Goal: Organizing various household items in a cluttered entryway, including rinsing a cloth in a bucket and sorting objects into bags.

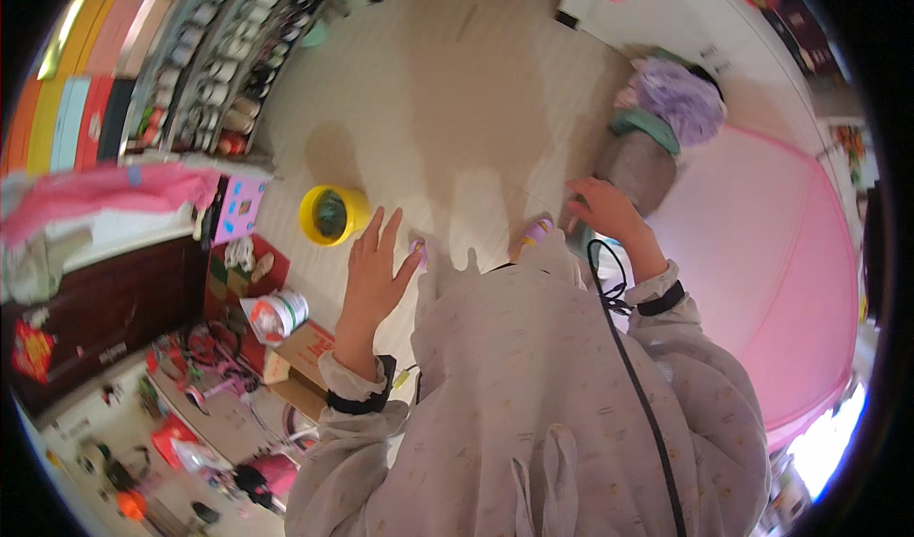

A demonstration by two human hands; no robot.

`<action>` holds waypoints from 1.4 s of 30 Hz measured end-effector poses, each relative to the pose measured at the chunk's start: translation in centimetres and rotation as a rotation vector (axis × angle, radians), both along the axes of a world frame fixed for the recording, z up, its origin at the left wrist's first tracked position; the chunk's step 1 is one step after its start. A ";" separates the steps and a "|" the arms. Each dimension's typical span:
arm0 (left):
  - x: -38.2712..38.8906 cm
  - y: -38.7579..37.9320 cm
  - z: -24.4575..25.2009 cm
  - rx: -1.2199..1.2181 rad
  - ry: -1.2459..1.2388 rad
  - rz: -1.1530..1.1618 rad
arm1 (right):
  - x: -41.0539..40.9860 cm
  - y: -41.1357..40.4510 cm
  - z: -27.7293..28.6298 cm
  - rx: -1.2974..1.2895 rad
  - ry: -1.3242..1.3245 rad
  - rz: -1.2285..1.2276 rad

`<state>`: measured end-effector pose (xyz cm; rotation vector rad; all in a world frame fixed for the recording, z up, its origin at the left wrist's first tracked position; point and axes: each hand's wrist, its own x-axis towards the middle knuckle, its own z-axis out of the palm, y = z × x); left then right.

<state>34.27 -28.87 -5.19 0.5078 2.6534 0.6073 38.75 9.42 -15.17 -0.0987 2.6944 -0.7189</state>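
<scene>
My left hand (375,266) is held out over the floor, palm down, fingers apart and nothing in it. Closest to it is a yellow bucket (354,212) with something dark green inside. My right hand (614,212) hovers beside a brown upholstered stool (637,169), its fingers bent and apart, with no held thing visible. Whether it touches the stool cannot be told. On the stool's far end lie a teal cloth (646,128) and a crumpled lavender cloth (682,101). Purple slippers (537,231) show at my feet.
A shoe rack (221,73) stands at the upper left beside coloured boxes (71,123). A pink tent-like cover (771,273) fills the right. At left are a white bucket (289,312), a cardboard box (303,362) and a pink bicycle (228,373). A black cable (635,380) hangs along my clothing.
</scene>
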 end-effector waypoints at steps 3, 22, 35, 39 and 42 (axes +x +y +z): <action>2.3 -5.9 -0.9 0.015 0.011 0.109 | -2.6 -5.2 1.3 0.018 0.013 0.082; 6.7 -36.2 -3.8 0.136 -0.168 0.412 | -8.7 -34.8 2.9 -0.061 -0.083 0.360; 0.7 -41.3 -1.1 -0.019 -0.637 0.654 | -18.8 -42.6 -1.9 -0.077 -0.320 0.482; -1.6 -42.5 -0.2 0.042 -0.438 0.680 | -24.5 -44.1 -2.0 -0.108 -0.099 0.514; -3.1 -42.5 0.8 0.131 -0.421 0.796 | -28.1 -45.3 -1.6 -0.044 -0.077 0.544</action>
